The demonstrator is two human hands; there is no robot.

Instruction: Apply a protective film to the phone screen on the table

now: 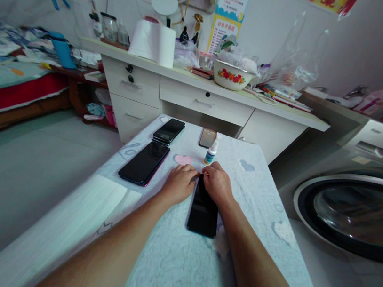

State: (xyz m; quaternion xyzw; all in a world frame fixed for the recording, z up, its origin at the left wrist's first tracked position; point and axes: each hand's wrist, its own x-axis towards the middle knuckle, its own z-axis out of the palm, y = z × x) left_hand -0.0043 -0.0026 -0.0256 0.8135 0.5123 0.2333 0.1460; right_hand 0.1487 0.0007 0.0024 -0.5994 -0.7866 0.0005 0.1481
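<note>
A black smartphone [203, 212] lies screen up on the cloth-covered table, its top end partly under my hands. My right hand [218, 183] is closed at the phone's top edge, fingertips pinched around something small and pale that I cannot make out. My left hand [181, 182] is curled by the upper left corner, its fingertips close to those of the right. Just beyond my hands stands a small white spray bottle [210, 153] with a blue and yellow label.
Stacked dark phones [144, 163] and another phone stack [169, 131] lie at the left. A brown-edged phone [208, 138] is behind the bottle. Folded white cloth or paper [97, 206] covers the table's left edge. A white desk [204, 100] stands beyond, a washing machine [364, 153] at right.
</note>
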